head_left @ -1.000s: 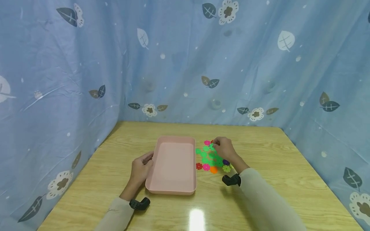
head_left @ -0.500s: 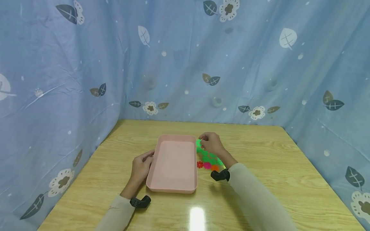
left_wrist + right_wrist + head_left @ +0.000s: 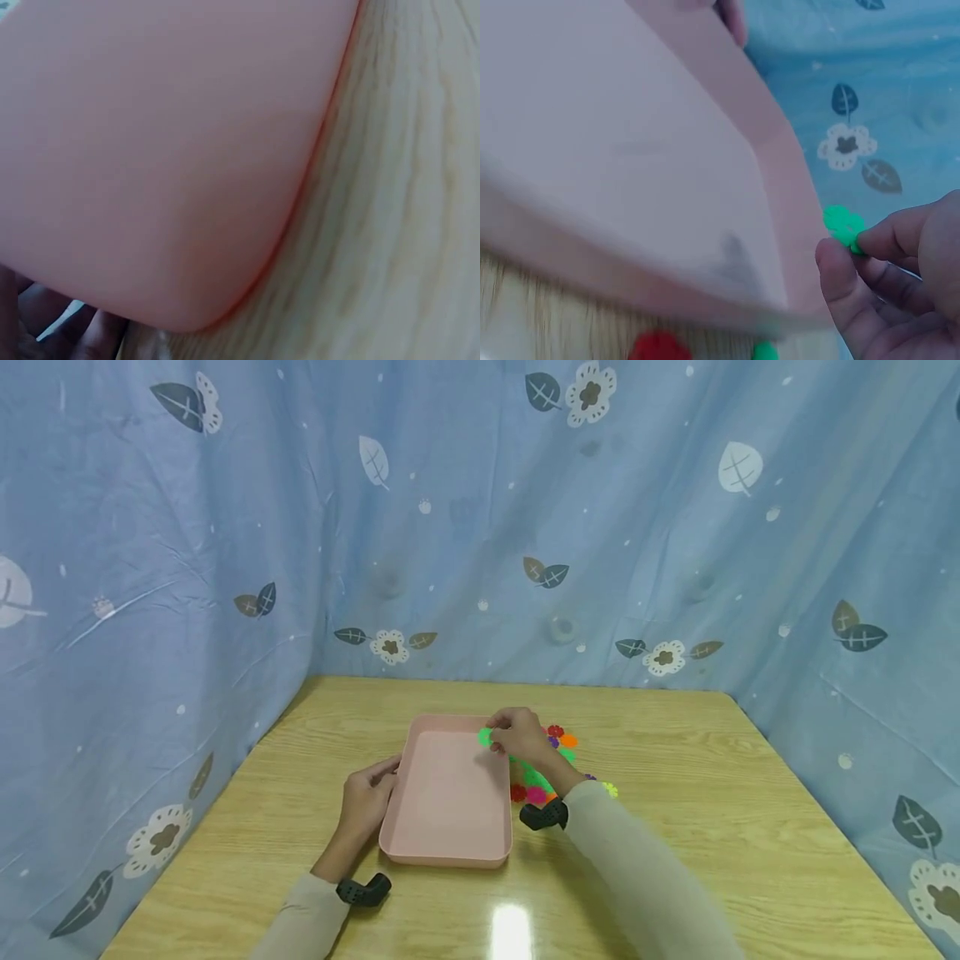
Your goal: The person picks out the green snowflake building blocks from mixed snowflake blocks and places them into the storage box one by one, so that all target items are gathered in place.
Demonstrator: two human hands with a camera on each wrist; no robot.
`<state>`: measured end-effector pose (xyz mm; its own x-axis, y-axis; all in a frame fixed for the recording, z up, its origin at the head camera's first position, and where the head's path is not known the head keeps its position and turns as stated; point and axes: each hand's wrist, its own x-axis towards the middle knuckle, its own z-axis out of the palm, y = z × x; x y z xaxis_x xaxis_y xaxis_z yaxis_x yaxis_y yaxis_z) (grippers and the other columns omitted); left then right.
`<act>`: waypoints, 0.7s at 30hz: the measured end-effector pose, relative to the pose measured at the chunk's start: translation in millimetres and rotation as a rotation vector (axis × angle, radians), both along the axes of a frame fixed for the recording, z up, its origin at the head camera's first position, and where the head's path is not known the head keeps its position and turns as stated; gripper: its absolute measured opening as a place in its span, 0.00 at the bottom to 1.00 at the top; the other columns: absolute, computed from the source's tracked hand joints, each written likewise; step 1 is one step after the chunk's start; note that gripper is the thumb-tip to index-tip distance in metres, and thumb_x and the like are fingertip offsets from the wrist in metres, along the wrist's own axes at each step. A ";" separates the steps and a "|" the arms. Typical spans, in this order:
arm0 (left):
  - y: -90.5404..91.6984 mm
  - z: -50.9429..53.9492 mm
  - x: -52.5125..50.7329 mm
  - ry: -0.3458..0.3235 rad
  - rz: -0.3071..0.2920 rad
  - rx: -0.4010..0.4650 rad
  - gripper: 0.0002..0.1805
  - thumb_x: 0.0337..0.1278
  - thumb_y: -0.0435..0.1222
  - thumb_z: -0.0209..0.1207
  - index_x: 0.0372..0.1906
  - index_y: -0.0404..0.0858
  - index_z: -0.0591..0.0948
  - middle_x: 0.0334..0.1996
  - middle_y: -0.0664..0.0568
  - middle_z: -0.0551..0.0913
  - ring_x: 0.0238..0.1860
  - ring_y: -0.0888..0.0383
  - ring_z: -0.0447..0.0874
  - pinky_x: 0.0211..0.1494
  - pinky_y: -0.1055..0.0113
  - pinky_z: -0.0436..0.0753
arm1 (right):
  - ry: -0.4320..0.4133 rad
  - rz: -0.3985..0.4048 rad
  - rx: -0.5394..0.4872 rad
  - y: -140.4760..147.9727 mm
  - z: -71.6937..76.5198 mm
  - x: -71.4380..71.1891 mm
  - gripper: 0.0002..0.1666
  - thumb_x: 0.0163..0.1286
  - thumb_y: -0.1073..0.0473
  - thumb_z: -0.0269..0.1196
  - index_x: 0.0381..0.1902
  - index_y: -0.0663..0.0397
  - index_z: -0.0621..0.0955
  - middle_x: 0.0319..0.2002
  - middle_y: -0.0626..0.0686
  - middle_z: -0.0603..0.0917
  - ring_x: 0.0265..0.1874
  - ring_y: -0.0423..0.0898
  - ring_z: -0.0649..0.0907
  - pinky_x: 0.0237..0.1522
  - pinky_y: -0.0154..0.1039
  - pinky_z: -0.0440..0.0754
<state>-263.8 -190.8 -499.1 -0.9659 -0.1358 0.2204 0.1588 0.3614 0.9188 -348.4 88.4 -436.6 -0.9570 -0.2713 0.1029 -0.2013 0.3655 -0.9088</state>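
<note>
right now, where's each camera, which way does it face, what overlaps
Head: on the head, facing forward and down at the pink tray; left hand, right hand show.
Left wrist: on the wrist, close on tray and wooden tabletop; fingers bottom left.
Right wrist: on the wrist, facing across tray toward blue curtain; parts of both hands, right pinching green flower-shaped piece.
Head and right share tray, piece, curtain.

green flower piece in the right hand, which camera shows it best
The right wrist view: the green piece looks largest there, in the right hand. The head view shows it small, near the pink tray; the left wrist view misses it.
</note>
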 end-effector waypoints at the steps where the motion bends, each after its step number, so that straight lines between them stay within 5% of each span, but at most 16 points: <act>1: 0.2 -0.5 -0.1 -0.001 -0.001 -0.001 0.21 0.65 0.31 0.53 0.61 0.35 0.83 0.56 0.42 0.85 0.59 0.47 0.83 0.52 0.66 0.83 | -0.010 0.000 -0.016 -3.9 0.0 -0.1 0.10 0.68 0.71 0.59 0.45 0.66 0.84 0.34 0.60 0.87 0.33 0.63 0.88 0.34 0.47 0.89; 6: -1.6 -2.4 -0.3 -0.011 -0.014 -0.009 0.22 0.66 0.31 0.53 0.62 0.36 0.82 0.60 0.46 0.83 0.65 0.49 0.78 0.61 0.56 0.80 | -0.041 0.004 -0.086 -25.1 -3.8 -1.3 0.10 0.67 0.73 0.60 0.44 0.69 0.83 0.33 0.61 0.87 0.28 0.56 0.89 0.36 0.49 0.89; 16: 0.0 -0.3 -0.2 0.002 0.005 -0.048 0.19 0.64 0.32 0.55 0.58 0.37 0.85 0.55 0.50 0.86 0.61 0.54 0.81 0.51 0.73 0.80 | -0.093 -0.015 -0.056 -48.2 -12.1 -4.0 0.09 0.65 0.75 0.61 0.42 0.67 0.85 0.32 0.61 0.86 0.25 0.50 0.89 0.32 0.43 0.89; 21: -2.3 -0.5 0.6 0.004 0.029 -0.052 0.19 0.64 0.32 0.56 0.57 0.39 0.86 0.54 0.47 0.87 0.59 0.50 0.83 0.52 0.71 0.81 | -0.028 -0.036 0.096 -59.2 -16.4 -10.2 0.09 0.63 0.68 0.65 0.40 0.56 0.88 0.26 0.51 0.88 0.22 0.44 0.88 0.31 0.36 0.87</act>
<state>-263.2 -193.1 -499.6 -0.9608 -0.1518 0.2321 0.1517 0.4129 0.8981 -358.7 29.2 -453.0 -0.9685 -0.2438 0.0514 -0.1617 0.4579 -0.8742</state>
